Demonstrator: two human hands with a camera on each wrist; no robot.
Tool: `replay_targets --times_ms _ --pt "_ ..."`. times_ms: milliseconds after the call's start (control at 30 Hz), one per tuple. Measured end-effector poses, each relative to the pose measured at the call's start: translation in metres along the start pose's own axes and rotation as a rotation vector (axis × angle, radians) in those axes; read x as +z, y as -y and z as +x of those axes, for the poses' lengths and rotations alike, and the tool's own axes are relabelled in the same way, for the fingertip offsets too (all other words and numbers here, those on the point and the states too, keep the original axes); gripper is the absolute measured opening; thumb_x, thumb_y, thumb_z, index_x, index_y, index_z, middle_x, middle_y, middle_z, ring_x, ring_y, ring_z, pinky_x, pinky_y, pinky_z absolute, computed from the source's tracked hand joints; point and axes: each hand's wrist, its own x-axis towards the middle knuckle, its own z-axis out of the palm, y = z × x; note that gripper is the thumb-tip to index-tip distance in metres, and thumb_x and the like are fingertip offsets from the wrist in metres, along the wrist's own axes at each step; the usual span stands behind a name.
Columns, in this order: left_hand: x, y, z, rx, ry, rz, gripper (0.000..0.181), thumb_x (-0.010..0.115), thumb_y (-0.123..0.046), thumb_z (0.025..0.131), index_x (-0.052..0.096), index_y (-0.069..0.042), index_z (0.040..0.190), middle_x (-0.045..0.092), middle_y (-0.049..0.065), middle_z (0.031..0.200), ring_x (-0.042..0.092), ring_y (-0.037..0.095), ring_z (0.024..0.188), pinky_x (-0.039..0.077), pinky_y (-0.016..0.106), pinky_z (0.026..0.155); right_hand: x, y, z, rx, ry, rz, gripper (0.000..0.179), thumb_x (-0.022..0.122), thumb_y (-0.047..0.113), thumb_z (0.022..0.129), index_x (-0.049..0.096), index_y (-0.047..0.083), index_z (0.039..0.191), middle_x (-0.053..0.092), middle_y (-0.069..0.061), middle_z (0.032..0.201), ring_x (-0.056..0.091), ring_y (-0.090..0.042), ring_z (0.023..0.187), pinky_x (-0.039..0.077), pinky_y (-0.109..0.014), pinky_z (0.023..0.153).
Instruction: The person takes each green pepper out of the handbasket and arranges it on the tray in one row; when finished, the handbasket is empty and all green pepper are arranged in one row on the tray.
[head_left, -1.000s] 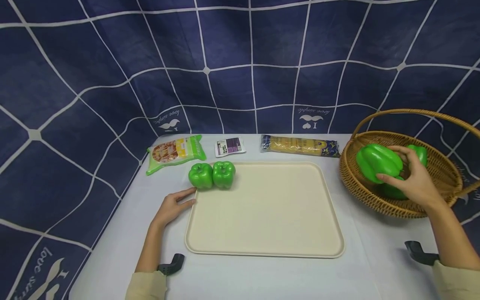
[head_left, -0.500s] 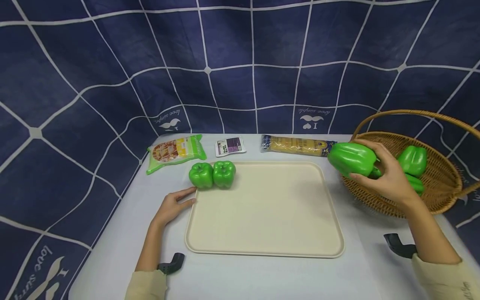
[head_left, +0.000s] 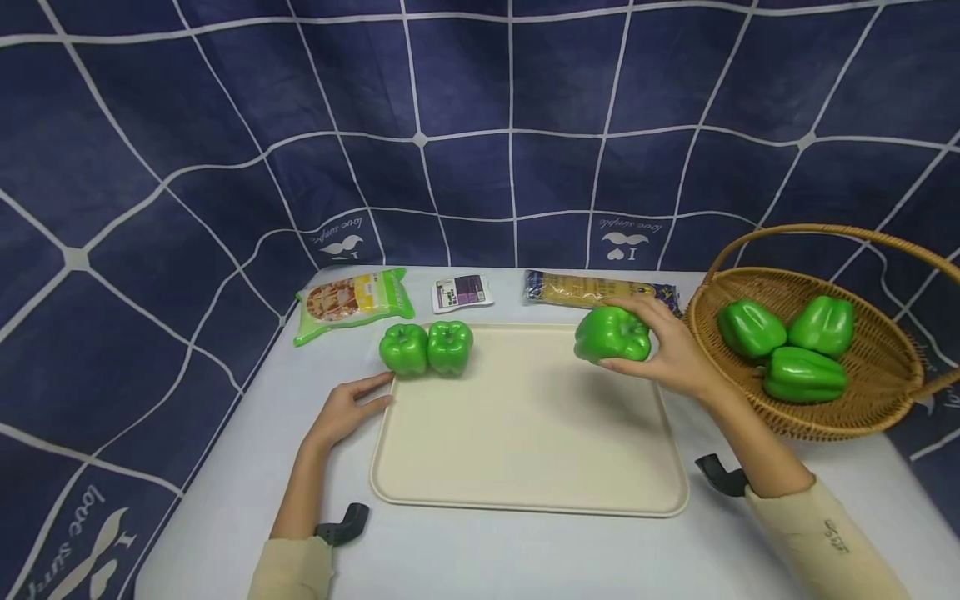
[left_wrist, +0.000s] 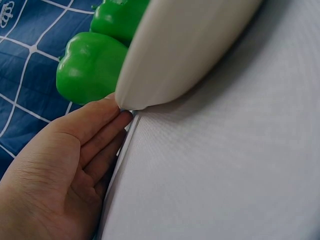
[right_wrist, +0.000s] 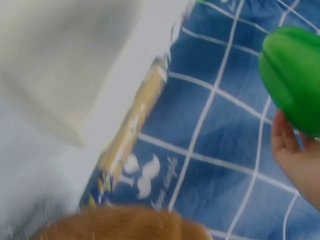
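My right hand [head_left: 671,354] grips a green bell pepper [head_left: 609,335] between thumb and fingers, over the upper right of the beige tray [head_left: 525,433]. In the right wrist view the same pepper [right_wrist: 295,75] fills the right edge, fingers against its lower side. Two more green peppers, a left one [head_left: 404,350] and a right one [head_left: 449,347], sit side by side at the tray's upper left corner. Beside the tray's left edge rests my left hand [head_left: 345,417], fingers extended and tips touching the rim. Close up, the left wrist view shows those fingertips [left_wrist: 111,102] at the tray's edge.
A wicker basket [head_left: 888,408] with a tall handle stands at right, holding three green peppers [head_left: 806,373]. Along the back lie a green food bag [head_left: 352,304], a small purple-and-white packet [head_left: 461,293] and a long noodle pack [head_left: 573,289]. Blue checked cloth hangs behind.
My right hand has lifted a pepper out of the basket and carried it left over the tray, turning it on the way. My left hand has stayed at the tray's edge.
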Motion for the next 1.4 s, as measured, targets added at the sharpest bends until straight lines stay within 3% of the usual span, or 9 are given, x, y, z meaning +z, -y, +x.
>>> replay_targets --times_ms 167,367,567,700,900,1167,1400 --pt "0.001 -0.002 0.001 -0.004 0.009 0.006 0.050 0.069 -0.043 0.080 0.059 -0.020 0.124 0.055 0.000 0.128 0.044 0.027 0.125 0.030 0.051 0.105 0.031 0.000 0.014 0.049 0.057 0.021 0.083 0.087 0.035 0.061 0.045 0.009 0.127 0.053 -0.010 0.119 0.053 -0.024 0.099 0.048 -0.046 0.082" --pt "0.000 -0.001 0.001 -0.003 0.009 0.011 0.051 0.069 -0.043 0.080 0.059 -0.020 0.124 0.056 0.001 0.128 0.044 0.028 0.125 0.031 0.051 0.104 0.068 0.001 0.034 0.051 0.138 -0.041 0.078 0.080 0.050 0.063 0.051 0.015 0.126 0.054 -0.007 0.119 0.051 -0.024 0.102 0.045 -0.046 0.086" --pt "0.001 -0.001 0.002 0.000 0.011 0.003 0.051 0.069 -0.043 0.080 0.059 -0.020 0.124 0.055 0.000 0.128 0.044 0.027 0.125 0.030 0.052 0.104 0.097 -0.007 0.045 0.094 0.199 -0.045 0.080 0.081 0.045 0.065 0.050 0.010 0.130 0.053 -0.012 0.124 0.050 -0.028 0.108 0.043 -0.048 0.091" --pt "0.001 0.000 0.001 -0.003 0.007 0.004 0.052 0.069 -0.044 0.080 0.059 -0.020 0.124 0.056 0.001 0.128 0.043 0.028 0.125 0.030 0.052 0.104 0.111 -0.012 0.046 0.158 0.243 -0.042 0.086 0.082 0.037 0.067 0.040 0.003 0.135 0.052 -0.018 0.123 0.052 -0.031 0.107 0.046 -0.045 0.091" --pt "0.000 0.000 0.000 -0.010 -0.001 0.011 0.052 0.069 -0.045 0.079 0.059 -0.020 0.124 0.056 0.001 0.128 0.043 0.028 0.125 0.031 0.052 0.104 0.120 -0.011 0.046 0.221 0.200 0.025 0.091 0.084 0.031 0.066 0.032 -0.002 0.134 0.056 -0.023 0.114 0.057 -0.034 0.100 0.049 -0.043 0.087" --pt "-0.003 0.001 0.000 0.009 -0.001 0.011 0.052 0.068 -0.044 0.080 0.059 -0.019 0.125 0.056 0.002 0.128 0.043 0.030 0.125 0.030 0.053 0.104 0.139 -0.004 0.051 0.332 0.124 0.066 0.086 0.083 0.032 0.067 0.036 0.006 0.134 0.054 -0.023 0.122 0.054 -0.036 0.108 0.045 -0.046 0.093" --pt "0.000 0.000 0.000 0.000 0.003 -0.005 0.052 0.069 -0.044 0.080 0.059 -0.019 0.125 0.056 0.002 0.128 0.043 0.029 0.125 0.030 0.053 0.104 0.162 0.013 0.053 0.338 0.098 0.122 0.087 0.082 0.030 0.069 0.033 0.003 0.136 0.050 -0.021 0.125 0.050 -0.035 0.113 0.041 -0.045 0.097"
